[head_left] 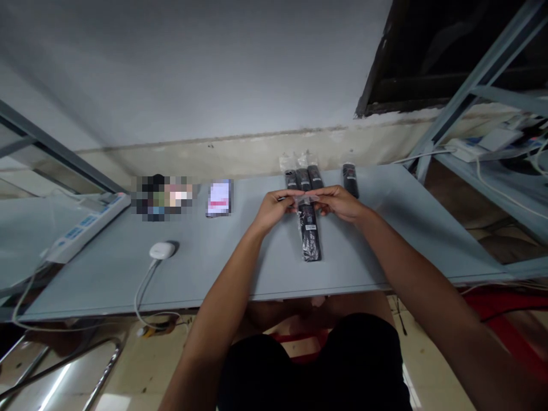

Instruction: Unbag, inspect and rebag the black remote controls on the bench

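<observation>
A long black item in a clear plastic bag lies on the table in front of me, with a small white label on its upper side. What the item is, I cannot tell. My left hand pinches the left side of the bag's far end. Opposite it, my right hand pinches the right side of the same end, thumbs and fingers closed on the film. Just beyond my fingers lie several similar bagged black items side by side. Another bagged black item lies apart, right of my right hand.
The grey table runs up to the wall. On its left are a phone, a blurred-out pile, a white cabled device and a power strip. Metal frame posts stand at both sides.
</observation>
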The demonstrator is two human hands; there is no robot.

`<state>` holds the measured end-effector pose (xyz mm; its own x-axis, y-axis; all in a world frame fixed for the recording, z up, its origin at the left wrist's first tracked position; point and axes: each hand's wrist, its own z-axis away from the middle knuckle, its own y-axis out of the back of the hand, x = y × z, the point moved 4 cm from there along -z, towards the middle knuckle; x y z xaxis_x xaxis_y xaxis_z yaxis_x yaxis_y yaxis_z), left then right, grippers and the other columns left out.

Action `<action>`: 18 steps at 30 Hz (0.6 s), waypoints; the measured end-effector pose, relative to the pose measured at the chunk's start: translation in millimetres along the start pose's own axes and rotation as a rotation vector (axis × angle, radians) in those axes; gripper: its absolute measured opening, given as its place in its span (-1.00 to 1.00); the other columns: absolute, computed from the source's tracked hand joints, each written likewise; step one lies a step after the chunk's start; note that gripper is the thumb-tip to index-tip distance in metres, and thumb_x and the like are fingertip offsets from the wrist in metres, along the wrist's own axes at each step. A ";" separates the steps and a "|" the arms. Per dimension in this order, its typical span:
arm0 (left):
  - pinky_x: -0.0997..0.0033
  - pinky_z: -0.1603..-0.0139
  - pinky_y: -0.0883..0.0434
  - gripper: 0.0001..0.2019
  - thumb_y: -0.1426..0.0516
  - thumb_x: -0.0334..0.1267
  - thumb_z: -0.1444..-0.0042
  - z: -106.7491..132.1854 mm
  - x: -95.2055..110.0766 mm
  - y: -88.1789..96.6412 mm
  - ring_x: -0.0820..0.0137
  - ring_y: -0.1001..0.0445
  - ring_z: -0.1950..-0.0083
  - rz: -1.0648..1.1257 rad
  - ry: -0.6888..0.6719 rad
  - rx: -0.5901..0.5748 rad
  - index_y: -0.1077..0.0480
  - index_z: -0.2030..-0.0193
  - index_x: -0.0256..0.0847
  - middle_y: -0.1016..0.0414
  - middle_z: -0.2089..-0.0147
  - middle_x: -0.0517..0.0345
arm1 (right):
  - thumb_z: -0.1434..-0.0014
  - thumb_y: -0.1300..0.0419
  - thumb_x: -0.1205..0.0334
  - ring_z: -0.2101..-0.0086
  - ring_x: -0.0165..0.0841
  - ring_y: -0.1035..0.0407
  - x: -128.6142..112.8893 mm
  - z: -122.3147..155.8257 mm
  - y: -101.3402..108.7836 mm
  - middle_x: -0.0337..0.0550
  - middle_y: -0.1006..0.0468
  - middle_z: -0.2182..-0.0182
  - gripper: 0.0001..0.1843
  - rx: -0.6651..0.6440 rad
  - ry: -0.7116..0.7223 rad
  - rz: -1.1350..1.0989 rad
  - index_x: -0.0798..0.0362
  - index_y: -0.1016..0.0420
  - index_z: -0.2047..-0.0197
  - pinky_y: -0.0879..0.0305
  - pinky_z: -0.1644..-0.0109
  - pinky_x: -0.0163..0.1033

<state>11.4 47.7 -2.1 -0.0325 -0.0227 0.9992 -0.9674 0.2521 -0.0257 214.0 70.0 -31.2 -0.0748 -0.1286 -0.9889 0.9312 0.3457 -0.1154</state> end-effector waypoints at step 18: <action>0.32 0.06 -0.46 -0.68 -0.44 -0.23 -0.05 -3.7 -11.9 -4.3 0.43 -0.47 0.21 -0.360 -0.171 0.062 -0.58 0.08 -0.29 -0.54 -0.01 -0.07 | 0.04 -0.41 0.18 0.35 -0.31 -0.53 -2.9 0.9 -6.4 -0.15 -0.61 0.40 -0.82 0.021 0.013 -0.071 0.07 -0.58 0.37 -0.46 0.36 -0.27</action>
<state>16.9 50.5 -13.8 0.2748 -0.2607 0.9255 -0.9378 0.1400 0.3178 208.6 67.4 -27.4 -0.1454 -0.1402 -0.9794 0.9305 0.3169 -0.1835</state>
